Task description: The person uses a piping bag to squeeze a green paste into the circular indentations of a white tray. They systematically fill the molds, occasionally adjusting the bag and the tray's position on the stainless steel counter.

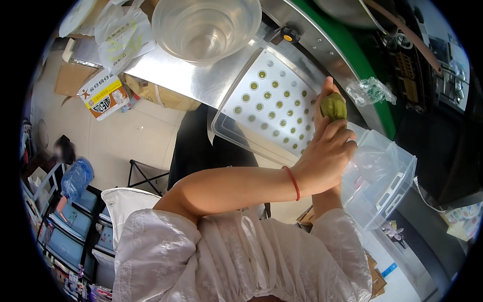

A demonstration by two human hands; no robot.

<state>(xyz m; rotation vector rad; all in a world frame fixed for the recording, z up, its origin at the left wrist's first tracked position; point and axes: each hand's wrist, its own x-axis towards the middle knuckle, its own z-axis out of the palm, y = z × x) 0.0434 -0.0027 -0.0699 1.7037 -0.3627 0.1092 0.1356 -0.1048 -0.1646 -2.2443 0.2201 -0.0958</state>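
My right hand [327, 87] holds an olive-green soft mass [333, 107], perhaps wrapped in thin film. Across it lies my left hand [327, 151], a red cord bracelet at its wrist; its fingers curl onto the mass's lower end and hide most of my right hand. Just left of both hands is a white sheet [253, 107] with rows of round spots, most holding a small olive-green portion, while a few at the far edge look pale. The sheet lies in or on a clear plastic tray [230, 130]. The hands cover its right edge.
A large translucent bowl [205, 34] stands on the steel table [166, 73]. To the right are a clear plastic bin [377, 177] and crumpled clear film [369, 91] by a green-edged machine. A plastic bag [122, 39] and a printed carton [103, 96] are at left.
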